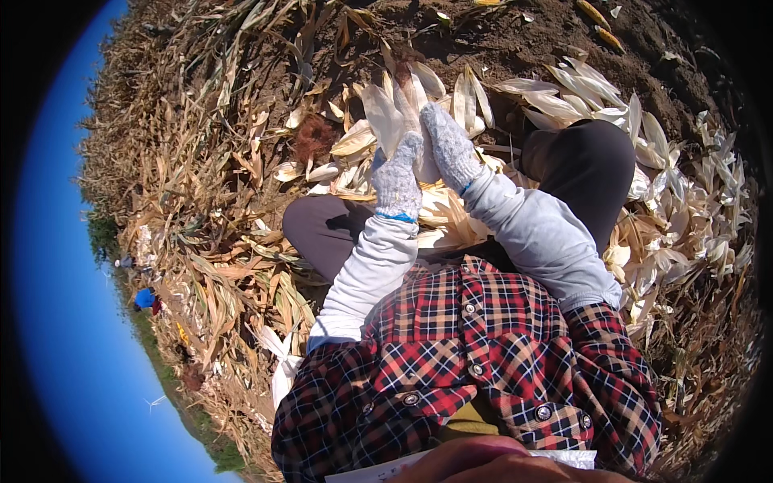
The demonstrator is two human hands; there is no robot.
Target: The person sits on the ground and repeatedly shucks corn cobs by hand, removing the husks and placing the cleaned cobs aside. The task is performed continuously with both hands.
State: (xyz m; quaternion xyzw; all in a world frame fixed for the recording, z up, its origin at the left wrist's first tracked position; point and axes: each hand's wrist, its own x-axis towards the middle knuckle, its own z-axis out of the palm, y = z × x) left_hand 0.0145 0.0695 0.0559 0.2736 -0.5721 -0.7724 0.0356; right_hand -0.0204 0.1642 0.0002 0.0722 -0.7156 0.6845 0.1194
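Observation:
An ear of corn in pale dry husk (427, 160) is upright between my two gloved hands, over my lap. Brown silk (403, 72) shows at its far end, and some husk leaves spread outward there. My left hand (398, 178), in a grey-white knit glove, grips its left side with the thumb along a loose husk leaf (383, 118). Against the right side presses my right hand (448, 145), gloved alike, its fingers partly hidden behind the husk. Whether kernels are bared cannot be seen. Loose husks (450, 220) lie beneath both hands, between my legs.
My bent knees (583, 169) flank the work. A large heap of husks (670, 205) lies right, dry corn stalks (229, 265) left. Husked yellow corn ears (609, 39) rest on bare soil (513, 42) ahead. A person in a blue head covering (145, 297) is far left.

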